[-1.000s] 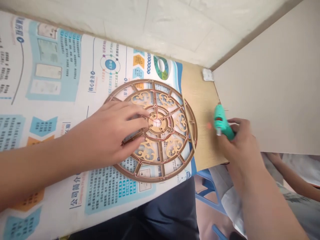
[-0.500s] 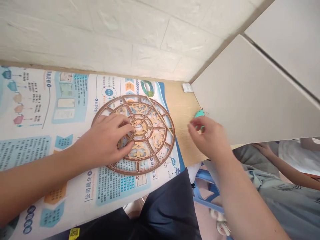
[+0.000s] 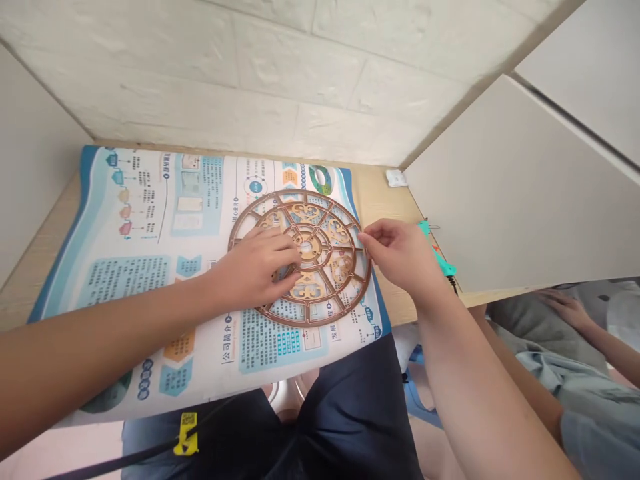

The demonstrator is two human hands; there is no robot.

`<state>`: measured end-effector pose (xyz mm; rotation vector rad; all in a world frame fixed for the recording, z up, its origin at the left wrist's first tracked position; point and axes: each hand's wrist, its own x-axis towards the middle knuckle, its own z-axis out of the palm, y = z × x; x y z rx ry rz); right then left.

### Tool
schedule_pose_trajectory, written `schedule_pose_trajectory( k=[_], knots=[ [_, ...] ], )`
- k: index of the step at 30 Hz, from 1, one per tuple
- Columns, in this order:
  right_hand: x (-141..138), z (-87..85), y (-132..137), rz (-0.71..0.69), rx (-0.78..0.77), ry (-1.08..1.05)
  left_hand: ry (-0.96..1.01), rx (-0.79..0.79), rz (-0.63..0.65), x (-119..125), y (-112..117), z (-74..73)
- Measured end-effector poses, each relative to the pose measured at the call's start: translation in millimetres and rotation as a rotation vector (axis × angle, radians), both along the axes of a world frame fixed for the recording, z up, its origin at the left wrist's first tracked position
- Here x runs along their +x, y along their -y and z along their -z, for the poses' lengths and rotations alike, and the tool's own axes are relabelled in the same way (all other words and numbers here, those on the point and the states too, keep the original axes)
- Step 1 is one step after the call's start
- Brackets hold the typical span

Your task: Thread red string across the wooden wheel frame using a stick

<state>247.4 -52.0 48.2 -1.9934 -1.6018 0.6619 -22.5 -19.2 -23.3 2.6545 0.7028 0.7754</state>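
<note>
A round brown wooden openwork disc [image 3: 307, 319] with spokes, rings and pale scroll-shaped inlays lies flat on a printed poster sheet. My left hand [image 3: 260, 270] rests on its left half with fingers spread, the fingertips close to the pale hub [image 3: 309, 247]. At the disc's right rim is my right hand [image 3: 400, 257], thumb and index finger pinched together. What lies between those fingertips, if anything, is too small to make out. A turquoise tool [image 3: 444, 264] with a dark cord lies beyond my right hand, partly hidden by it.
The printed poster [image 3: 145, 320] covers most of the wooden table [image 3: 400, 307]. A small white packet [image 3: 397, 178] lies by the back right corner. White panels stand at both sides, and a pale brick-pattern wall behind. Another person's arm [image 3: 570, 310] shows at the right.
My right hand has moved left to the disc's rim. The thin wooden stick that lay across the disc is no longer visible there. My view has shifted left; my left hand stays on the disc.
</note>
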Motion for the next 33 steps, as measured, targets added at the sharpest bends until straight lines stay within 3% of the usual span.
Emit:
schedule_pose_trajectory(
  k=[4, 7, 16, 33],
  knots=[
    [-22.2, 19.0, 22.1, -0.191, 0.333, -0.383, 0.022, -0.02, 0.024, 1.2, -0.1, -1.2],
    [-38.9, 38.0, 34.3, -0.313, 0.51, -0.345, 0.035, -0.033, 0.025, 1.8, -0.5, -1.3],
    [-42.8, 61.7, 40.3, -0.397, 0.507, -0.262, 0.051, -0.047, 0.001, 3.4, -1.9, -1.1],
    [-44.6, 60.9, 42.5, -0.448, 0.567, -0.21, 0.042, -0.043, -0.014, 5.9, -1.5, -3.8]
  ],
)
